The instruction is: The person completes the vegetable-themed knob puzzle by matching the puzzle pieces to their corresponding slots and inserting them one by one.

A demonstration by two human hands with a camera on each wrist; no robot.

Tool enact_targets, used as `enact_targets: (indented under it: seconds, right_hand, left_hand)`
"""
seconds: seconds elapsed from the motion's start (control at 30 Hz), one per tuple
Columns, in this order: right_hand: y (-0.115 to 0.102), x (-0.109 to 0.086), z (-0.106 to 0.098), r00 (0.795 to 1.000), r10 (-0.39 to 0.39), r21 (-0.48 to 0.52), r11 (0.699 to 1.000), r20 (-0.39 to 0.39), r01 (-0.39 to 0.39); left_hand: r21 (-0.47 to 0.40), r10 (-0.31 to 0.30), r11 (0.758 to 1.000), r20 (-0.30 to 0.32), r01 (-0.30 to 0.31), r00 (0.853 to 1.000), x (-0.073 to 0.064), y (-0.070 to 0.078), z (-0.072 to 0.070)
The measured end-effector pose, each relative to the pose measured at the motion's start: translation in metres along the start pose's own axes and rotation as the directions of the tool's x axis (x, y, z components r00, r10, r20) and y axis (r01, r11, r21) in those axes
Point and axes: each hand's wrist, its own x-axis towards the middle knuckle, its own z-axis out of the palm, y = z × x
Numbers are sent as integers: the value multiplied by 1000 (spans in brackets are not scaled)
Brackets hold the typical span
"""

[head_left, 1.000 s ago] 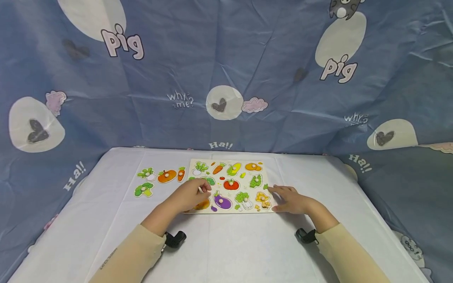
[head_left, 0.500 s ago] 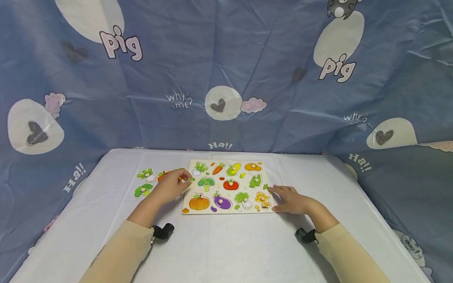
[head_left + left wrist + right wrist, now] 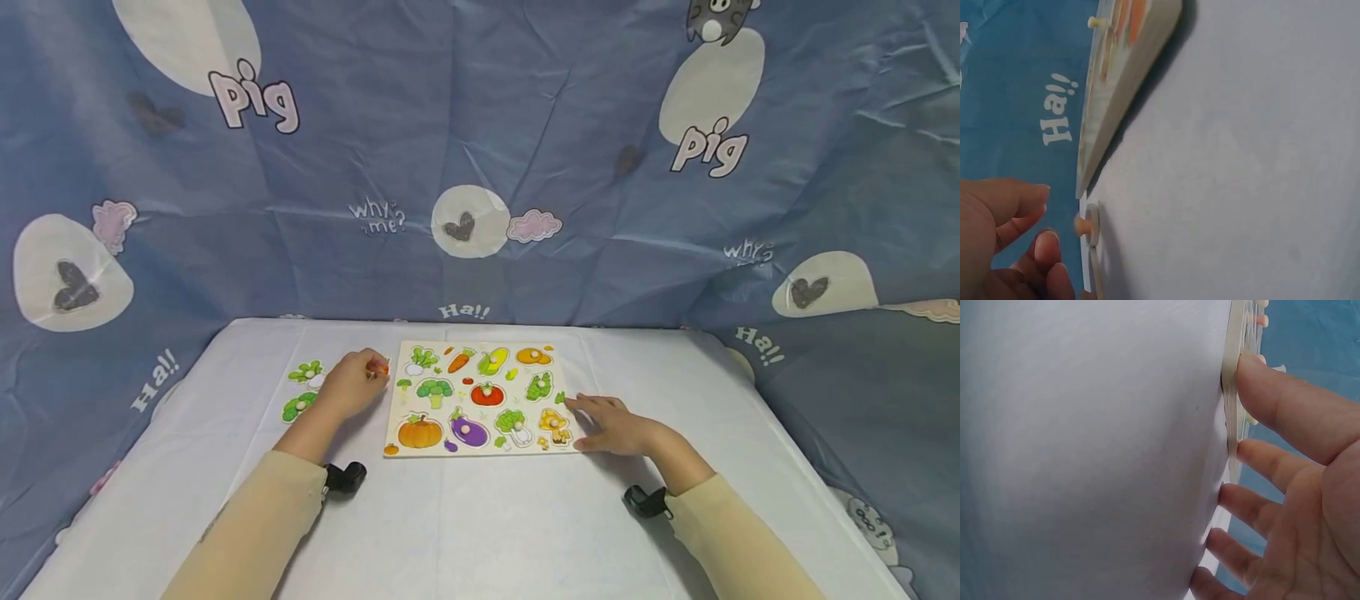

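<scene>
My left hand (image 3: 347,387) hovers left of the wooden vegetable puzzle board (image 3: 517,452), over the loose carrot piece (image 3: 383,370). In the left wrist view, thumb and fingers stand parted near a piece's knob (image 3: 1082,225), with a visible gap. The loose white-root vegetable piece (image 3: 307,375) and broccoli piece (image 3: 299,406) lie farther left, partly behind the hand. My right hand (image 3: 621,427) rests with fingers spread at the board's right edge; in the right wrist view its thumb (image 3: 1260,387) touches that edge.
Knobbed pieces, including the tomato (image 3: 487,395), eggplant (image 3: 470,432) and mushroom (image 3: 554,421), sit in the board. The pumpkin picture (image 3: 420,432) and broccoli picture (image 3: 435,392) show no knobs. A white cloth (image 3: 480,525) covers the table before a blue patterned curtain (image 3: 337,267).
My left hand has moved left and away from over the board to the loose carrot piece, uncovering the board's pumpkin and broccoli pictures. The right hand stays at the board's edge.
</scene>
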Motion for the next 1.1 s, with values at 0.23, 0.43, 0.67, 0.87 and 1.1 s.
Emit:
enact_targets:
  seconds: [0.23,0.43,0.67,0.87,1.1]
  right_hand:
    - [1,1,1,1000,-2,-11,1000,-3,2]
    - [0,0,1,1000,0,-7,1000,-3,0]
    - [0,-2,0,1000,-8,-9,1000,-4,8]
    - [1,-1,0,1000,-10,-13,1000,-2,10]
    - [-1,-1,0,1000,-6,-14,1000,0,6]
  left_hand:
    - [27,-57,998,21,56,998,7,-4,4]
    - [56,-108,993,62,105,992,12,-4,6]
    - [77,-141,988,77,135,987,15,0,4]
    - [100,-149,985,78,141,986,17,0,4]
    - [100,-170,982,85,161,982,16,0,4]
